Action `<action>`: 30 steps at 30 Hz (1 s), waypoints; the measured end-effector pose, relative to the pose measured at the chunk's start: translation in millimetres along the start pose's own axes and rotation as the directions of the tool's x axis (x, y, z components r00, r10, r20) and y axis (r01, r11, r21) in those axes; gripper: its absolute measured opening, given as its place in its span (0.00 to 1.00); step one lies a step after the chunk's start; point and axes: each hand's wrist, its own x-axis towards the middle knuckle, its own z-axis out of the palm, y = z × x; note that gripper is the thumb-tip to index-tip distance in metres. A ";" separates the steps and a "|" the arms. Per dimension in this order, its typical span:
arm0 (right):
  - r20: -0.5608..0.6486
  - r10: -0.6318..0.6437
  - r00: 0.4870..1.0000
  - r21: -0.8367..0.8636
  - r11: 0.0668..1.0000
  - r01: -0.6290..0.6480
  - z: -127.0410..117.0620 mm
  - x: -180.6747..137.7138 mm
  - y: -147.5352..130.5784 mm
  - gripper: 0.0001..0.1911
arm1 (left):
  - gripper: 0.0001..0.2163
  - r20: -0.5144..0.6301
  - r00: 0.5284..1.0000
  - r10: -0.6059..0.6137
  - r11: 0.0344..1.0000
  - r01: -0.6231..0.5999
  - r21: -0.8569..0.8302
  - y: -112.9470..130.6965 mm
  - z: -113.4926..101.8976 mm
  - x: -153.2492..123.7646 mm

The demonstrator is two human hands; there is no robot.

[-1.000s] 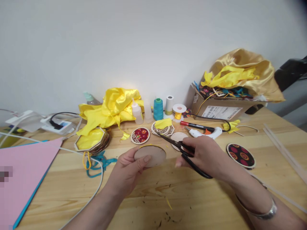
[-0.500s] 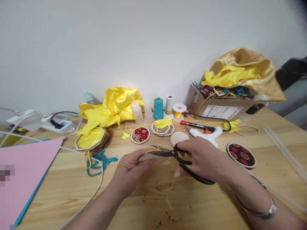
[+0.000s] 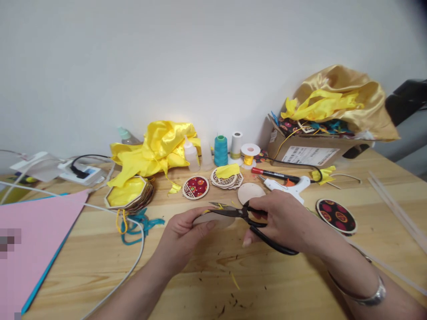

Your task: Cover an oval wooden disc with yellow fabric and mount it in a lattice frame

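Observation:
My left hand (image 3: 182,235) pinches a round wooden disc (image 3: 216,221) held nearly flat, with a bit of yellow fabric (image 3: 220,206) sticking out at its far edge. My right hand (image 3: 283,218) grips black scissors (image 3: 247,218), fingers through the loops. The blades point left and lie over the disc's far edge, at the yellow fabric. Both hands hover just above the wooden table (image 3: 300,275). A silver bangle (image 3: 370,293) sits on my right wrist.
Behind the hands lie a bare wooden disc (image 3: 250,192), patterned discs (image 3: 195,187) (image 3: 336,216), a white glue gun (image 3: 293,186), thread spools (image 3: 220,151), yellow satin (image 3: 156,149) and a stack of octagonal frames (image 3: 128,195). A cardboard box (image 3: 310,151) stands far right, pink paper (image 3: 30,240) left. A white cable (image 3: 133,253) crosses the table.
The scissors swung from pointing away toward the back of the table to pointing left over the disc's edge. The disc tilted from facing me to nearly flat.

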 end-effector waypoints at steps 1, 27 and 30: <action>-0.003 0.001 1.000 -0.001 1.000 -0.001 0.3 0.2 0.1 0.26 | 0.13 -0.001 1.000 -0.004 1.000 0.004 0.001 -0.5 -0.4 0.3; 0.067 0.030 0.997 -0.294 0.956 -0.009 17.0 -0.5 -5.9 0.08 | 0.10 -0.161 0.987 -0.015 0.971 -0.025 -0.240 2.6 4.7 2.1; -0.087 -0.044 0.995 -0.169 0.985 0.029 15.2 -0.9 -6.3 0.09 | 0.10 -0.140 0.990 0.005 0.998 -0.013 -0.059 2.4 5.0 -1.4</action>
